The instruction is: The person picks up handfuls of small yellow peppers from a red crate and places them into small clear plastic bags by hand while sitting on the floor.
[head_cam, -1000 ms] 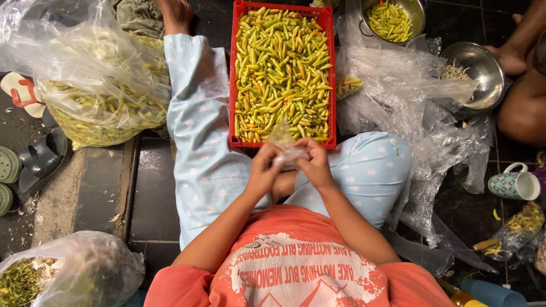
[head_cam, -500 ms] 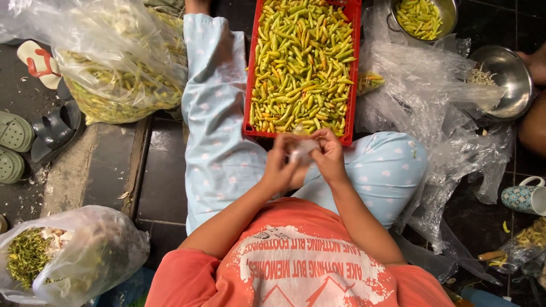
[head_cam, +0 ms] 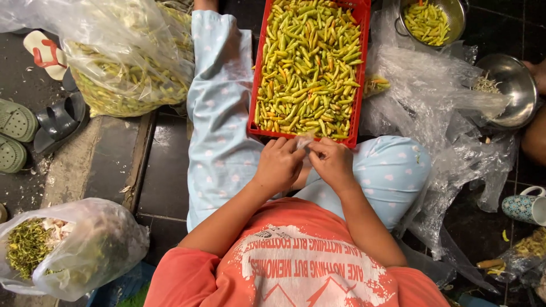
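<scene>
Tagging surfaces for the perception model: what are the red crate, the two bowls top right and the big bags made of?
Red crate: looks like moulded plastic, matte, uniform colour, thin rim. Upper bowl and right bowl: probably stainless steel, grey with bright reflections. Top-left bag and bottom-left bag: thin clear plastic film, glossy, crinkled, contents visible through it. Both hands pinch something small, material unclear.

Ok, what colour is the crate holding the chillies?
Red; the crate shows best in the head view, its only view.

Left hand and right hand: drawn slightly nearer the body, now just below the red crate's near rim. Thin clear item between the fingertips: formerly raised against the chillies, now lower, at the rim.
</scene>
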